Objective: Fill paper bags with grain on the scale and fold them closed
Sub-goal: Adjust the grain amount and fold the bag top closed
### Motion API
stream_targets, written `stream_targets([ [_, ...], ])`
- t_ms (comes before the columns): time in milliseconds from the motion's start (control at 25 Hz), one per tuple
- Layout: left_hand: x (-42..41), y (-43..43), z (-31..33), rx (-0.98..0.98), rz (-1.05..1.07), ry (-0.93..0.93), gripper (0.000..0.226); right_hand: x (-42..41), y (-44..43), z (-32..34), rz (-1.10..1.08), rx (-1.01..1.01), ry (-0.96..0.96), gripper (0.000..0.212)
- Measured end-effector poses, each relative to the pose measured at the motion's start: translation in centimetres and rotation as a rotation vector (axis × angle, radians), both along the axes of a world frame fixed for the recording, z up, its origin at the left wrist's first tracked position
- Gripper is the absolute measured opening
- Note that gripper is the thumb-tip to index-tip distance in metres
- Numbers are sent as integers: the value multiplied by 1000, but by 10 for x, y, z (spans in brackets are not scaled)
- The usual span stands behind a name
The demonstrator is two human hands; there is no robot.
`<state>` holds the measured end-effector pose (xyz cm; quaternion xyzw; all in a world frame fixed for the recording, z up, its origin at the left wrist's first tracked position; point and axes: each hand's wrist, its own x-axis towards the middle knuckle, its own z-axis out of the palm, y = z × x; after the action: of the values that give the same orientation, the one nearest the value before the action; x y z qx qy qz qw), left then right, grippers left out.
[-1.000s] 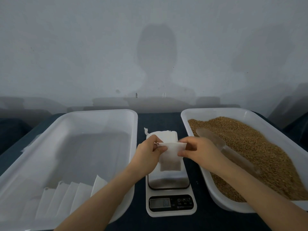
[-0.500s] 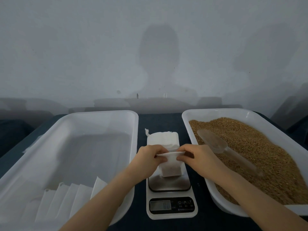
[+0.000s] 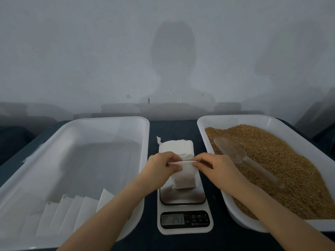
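Observation:
A small white paper bag [image 3: 184,178] with grain showing darkly through its lower half stands on the steel plate of a white digital scale [image 3: 183,199]. My left hand [image 3: 161,168] pinches the bag's top edge at its left end. My right hand [image 3: 215,166] pinches the same edge at its right end. The top edge looks pressed flat between them. A stack of empty white bags [image 3: 176,147] lies on the dark table just behind the scale.
A white tray [image 3: 204,124] on the right holds brown grain [image 3: 282,160] with a clear plastic scoop [image 3: 233,153] lying on it. A white tray [image 3: 112,122] on the left holds several folded bags [image 3: 72,212] at its near end. A grey wall rises behind.
The bag has come down from the air onto the scale plate. Both hands lowered with it and keep pinching its top edge, now flattened.

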<state>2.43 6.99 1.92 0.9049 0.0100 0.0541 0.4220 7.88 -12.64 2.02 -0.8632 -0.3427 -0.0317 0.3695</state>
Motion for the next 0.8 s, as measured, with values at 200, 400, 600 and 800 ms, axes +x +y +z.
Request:
stream_targets([
  [200, 0, 0, 0, -13, 5, -2, 17, 0, 0, 1, -4, 7, -8, 11],
  [400, 0, 0, -1, -3, 4, -10, 15, -2, 0, 2, -5, 4, -12, 10],
  [600, 0, 0, -2, -6, 6, -10, 14, -2, 0, 3, -1, 3, -5, 11],
  [800, 0, 0, -1, -7, 8, -10, 14, -3, 0, 3, -2, -2, -6, 11],
])
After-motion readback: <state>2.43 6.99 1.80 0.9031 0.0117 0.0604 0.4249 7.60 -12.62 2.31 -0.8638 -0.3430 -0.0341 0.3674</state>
